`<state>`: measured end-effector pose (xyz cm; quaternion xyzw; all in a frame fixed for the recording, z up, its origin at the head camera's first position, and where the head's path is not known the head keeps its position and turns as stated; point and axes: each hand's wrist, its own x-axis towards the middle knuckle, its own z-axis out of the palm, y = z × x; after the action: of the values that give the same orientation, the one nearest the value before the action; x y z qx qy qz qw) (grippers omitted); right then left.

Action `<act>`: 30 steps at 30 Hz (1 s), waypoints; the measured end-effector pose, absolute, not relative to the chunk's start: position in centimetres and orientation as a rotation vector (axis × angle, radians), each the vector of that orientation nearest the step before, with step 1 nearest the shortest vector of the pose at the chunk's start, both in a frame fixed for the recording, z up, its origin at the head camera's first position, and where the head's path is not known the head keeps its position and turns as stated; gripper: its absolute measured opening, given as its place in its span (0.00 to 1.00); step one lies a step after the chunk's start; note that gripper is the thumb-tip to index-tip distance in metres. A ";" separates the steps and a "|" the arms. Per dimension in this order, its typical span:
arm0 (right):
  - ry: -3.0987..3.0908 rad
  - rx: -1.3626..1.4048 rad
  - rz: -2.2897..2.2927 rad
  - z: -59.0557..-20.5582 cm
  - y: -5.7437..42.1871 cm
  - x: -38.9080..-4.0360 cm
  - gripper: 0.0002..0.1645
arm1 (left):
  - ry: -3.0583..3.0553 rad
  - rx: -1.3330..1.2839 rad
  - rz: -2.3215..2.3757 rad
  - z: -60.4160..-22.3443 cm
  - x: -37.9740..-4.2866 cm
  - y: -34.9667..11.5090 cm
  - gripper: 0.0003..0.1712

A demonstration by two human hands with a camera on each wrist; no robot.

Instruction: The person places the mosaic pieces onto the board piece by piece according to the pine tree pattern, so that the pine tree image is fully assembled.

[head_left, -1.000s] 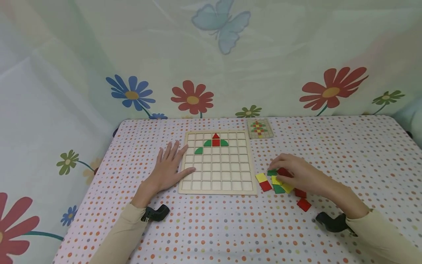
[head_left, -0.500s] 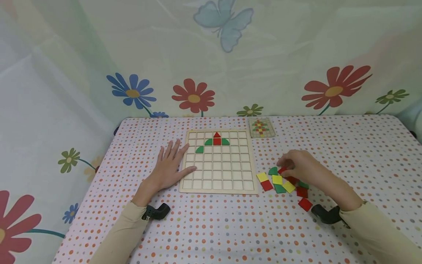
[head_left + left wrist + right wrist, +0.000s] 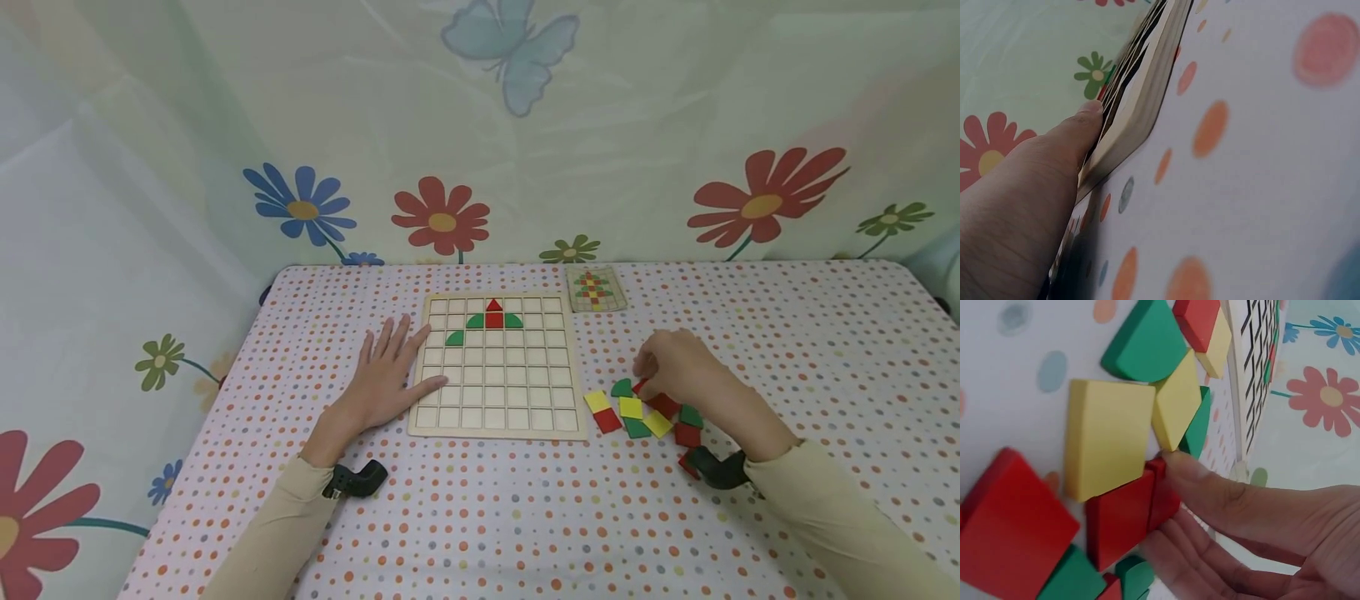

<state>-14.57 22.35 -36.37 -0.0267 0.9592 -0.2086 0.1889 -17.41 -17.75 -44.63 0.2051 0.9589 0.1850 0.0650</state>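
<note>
My left hand lies with its fingers spread along the left edge of a wooden grid board; its thumb reaches over the rim. Set in the board's upper cells are a red triangle, a red square and several green quarter-round tiles. Right of the board, my right hand bends over a group of loose tiles. In the right wrist view, thumb and fingers pinch a red tile, its shape partly covered, beside another red tile and a yellow square.
A small pattern card showing a tree lies behind the board's right corner. Around my right hand are more tiles, among them a yellow one, a red one and a green one. A flowered cloth hangs behind the table.
My right hand has shifted a little right and away from me over the tiles, uncovering yellow and green ones. Its fingers have come to a red tile. My left hand stays put.
</note>
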 end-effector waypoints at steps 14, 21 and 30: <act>2.762 -0.048 -0.668 -37.1 23.1 -13.4 0.14 | 2.892 0.612 0.556 -44.4 -17.3 -17.6 0.52; 2.777 -0.048 -0.655 -37.3 22.6 -13.3 0.17 | 2.890 0.607 0.556 -44.6 -17.3 -17.9 0.52; 2.782 -0.031 -0.642 -37.3 22.6 -13.0 0.18 | 2.878 0.616 0.564 -44.8 -17.5 -17.8 0.52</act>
<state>-13.00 22.64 -37.28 -0.0106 0.9643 -0.2227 0.1428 -17.52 -17.76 -44.79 0.2049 0.9579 0.1877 0.0722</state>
